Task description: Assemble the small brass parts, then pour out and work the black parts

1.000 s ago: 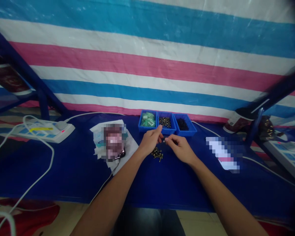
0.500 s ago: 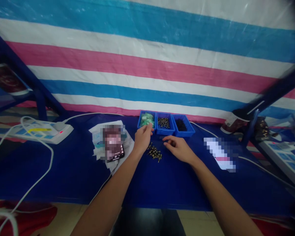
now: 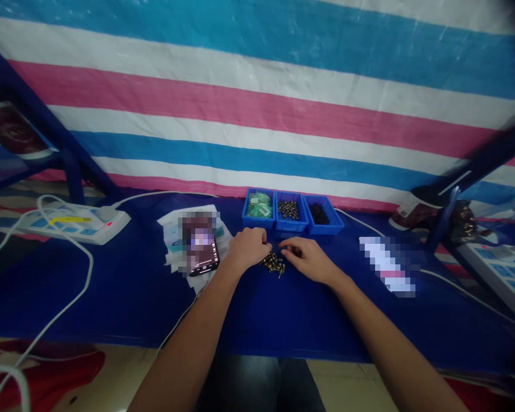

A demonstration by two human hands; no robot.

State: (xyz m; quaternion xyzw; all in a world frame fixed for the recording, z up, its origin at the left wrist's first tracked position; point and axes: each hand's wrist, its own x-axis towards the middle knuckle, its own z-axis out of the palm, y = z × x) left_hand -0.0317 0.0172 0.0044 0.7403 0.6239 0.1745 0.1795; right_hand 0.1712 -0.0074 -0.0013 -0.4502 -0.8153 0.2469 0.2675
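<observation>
Left hand (image 3: 248,249) and right hand (image 3: 306,258) at a small pile of brass-coloured screws (image 3: 273,265) on the blue-covered desk (image 3: 111,286)
Left hand curled, knuckles up, against the pile's left edge; right hand loosely curled, fingertips (image 3: 283,243) just beside the pile; any pinch on a screw impossible to tell. Pile just in front of three blue plastic trays (image 3: 290,227), with green packets, screws and black small parts, left to right. To the left, a smartphone (image 3: 203,257) on papers (image 3: 171,246).
</observation>
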